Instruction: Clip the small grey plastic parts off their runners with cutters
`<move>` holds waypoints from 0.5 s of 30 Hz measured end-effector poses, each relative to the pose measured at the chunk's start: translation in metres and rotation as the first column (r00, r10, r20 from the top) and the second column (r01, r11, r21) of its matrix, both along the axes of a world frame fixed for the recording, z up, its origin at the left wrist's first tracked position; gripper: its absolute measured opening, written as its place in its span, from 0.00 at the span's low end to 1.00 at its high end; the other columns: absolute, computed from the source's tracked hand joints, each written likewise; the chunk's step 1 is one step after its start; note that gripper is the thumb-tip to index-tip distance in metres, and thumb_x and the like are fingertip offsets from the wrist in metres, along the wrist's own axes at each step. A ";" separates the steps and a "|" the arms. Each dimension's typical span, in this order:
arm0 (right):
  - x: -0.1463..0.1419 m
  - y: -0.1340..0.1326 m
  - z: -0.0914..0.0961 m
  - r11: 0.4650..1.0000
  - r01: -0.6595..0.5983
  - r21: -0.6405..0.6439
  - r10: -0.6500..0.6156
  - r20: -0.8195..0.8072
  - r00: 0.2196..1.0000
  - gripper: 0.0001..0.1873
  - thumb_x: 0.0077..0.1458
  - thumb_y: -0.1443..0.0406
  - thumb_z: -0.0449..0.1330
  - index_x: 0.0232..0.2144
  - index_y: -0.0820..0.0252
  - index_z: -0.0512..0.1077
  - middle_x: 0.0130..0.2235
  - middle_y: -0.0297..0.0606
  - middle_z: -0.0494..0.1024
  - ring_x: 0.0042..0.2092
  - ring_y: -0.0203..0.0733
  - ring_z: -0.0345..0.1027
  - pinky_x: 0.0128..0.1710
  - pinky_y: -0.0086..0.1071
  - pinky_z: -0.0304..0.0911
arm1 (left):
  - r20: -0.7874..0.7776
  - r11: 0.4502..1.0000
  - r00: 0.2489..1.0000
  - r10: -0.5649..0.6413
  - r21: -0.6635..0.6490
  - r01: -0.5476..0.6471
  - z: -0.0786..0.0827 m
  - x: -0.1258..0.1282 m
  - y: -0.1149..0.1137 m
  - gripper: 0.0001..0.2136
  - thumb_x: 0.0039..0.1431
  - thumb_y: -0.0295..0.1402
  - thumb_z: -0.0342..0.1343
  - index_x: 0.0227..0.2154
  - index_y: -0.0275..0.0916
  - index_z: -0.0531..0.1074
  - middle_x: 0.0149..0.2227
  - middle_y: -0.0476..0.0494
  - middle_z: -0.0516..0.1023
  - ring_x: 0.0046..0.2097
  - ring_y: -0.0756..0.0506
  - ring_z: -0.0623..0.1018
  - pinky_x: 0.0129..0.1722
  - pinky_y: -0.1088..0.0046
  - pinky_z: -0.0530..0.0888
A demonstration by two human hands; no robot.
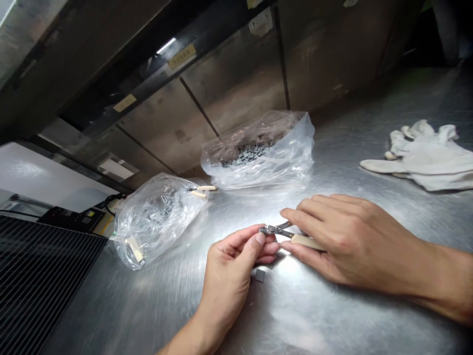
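Your brushed metal table (pixel 166 310) meets a panelled wall (pixel 236 93) along its back edge, and one slatted black grille (pixel 44 286) bounds it on the left. You have open metal to the left of your left hand (pixel 232 266), and more between your right hand (pixel 343 236) and the white gloves (pixel 436 158) — their number is unclear. Two clear bags stand toward the back: the far bag (pixel 273 170) and the near bag (pixel 162 231), each with uncountable grey pieces. You have two cream-handled pliers: the spare pair (pixel 206 188) at the near bag, and the working pliers (pixel 306 242), handles parted, gripped in your right fingers. Your left thumb and index finger meet at their tip — you cannot tell what they pinch. One grey square (pixel 259 275) lies just beside your left hand.
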State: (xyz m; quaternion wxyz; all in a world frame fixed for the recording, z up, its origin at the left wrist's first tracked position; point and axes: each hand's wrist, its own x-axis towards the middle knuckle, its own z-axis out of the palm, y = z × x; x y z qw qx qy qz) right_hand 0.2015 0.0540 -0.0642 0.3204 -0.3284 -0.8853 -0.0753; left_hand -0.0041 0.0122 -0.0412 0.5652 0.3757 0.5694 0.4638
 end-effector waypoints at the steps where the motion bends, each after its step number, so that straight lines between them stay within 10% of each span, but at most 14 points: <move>1: 0.000 0.000 0.000 1.000 0.000 0.003 0.000 -0.003 1.000 0.17 0.67 0.57 0.55 0.47 0.63 0.75 0.32 0.36 0.71 0.33 0.46 0.66 0.33 0.40 0.52 | -0.001 1.000 1.000 0.000 -0.002 0.000 0.000 0.000 0.000 0.10 0.58 0.35 0.69 0.40 0.36 0.84 0.36 0.40 0.86 0.36 0.47 0.85 0.36 0.80 0.81; 15: -0.001 -0.001 -0.004 1.000 0.016 -0.019 -0.016 0.008 1.000 0.18 0.67 0.57 0.56 0.49 0.63 0.75 0.33 0.37 0.73 0.31 0.46 0.69 0.30 0.40 0.53 | 0.038 1.000 0.999 -0.007 -0.024 0.008 -0.002 -0.001 0.000 0.09 0.57 0.35 0.69 0.39 0.37 0.84 0.36 0.41 0.86 0.35 0.47 0.85 0.36 0.79 0.82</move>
